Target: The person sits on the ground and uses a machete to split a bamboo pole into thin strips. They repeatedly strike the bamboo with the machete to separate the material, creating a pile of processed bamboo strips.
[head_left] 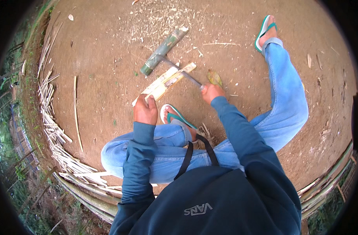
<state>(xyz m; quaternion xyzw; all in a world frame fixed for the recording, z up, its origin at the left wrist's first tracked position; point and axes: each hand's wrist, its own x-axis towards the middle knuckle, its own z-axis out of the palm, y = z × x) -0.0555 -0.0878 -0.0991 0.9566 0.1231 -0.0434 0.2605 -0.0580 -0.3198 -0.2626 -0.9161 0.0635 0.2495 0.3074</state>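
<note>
My left hand (145,111) grips the near end of a split piece of bamboo (160,88), pale on its inner face, with a lengthwise gap along it. My right hand (212,93) is closed round the handle of a machete (191,78). Its blade slants up and left across the far part of the split bamboo, and the tip reaches a green bamboo section (166,48) lying on the ground beyond. Whether the blade is sunk into the bamboo or only rests on it, I cannot tell.
Bare brown ground (241,70) carries scattered pale chips (159,19) at the far side. Several thin bamboo strips (61,149) are heaped at left, beside long poles (91,199). A yellowish leaf (214,77) lies by my right hand. My sandalled foot (175,114) is close to the bamboo.
</note>
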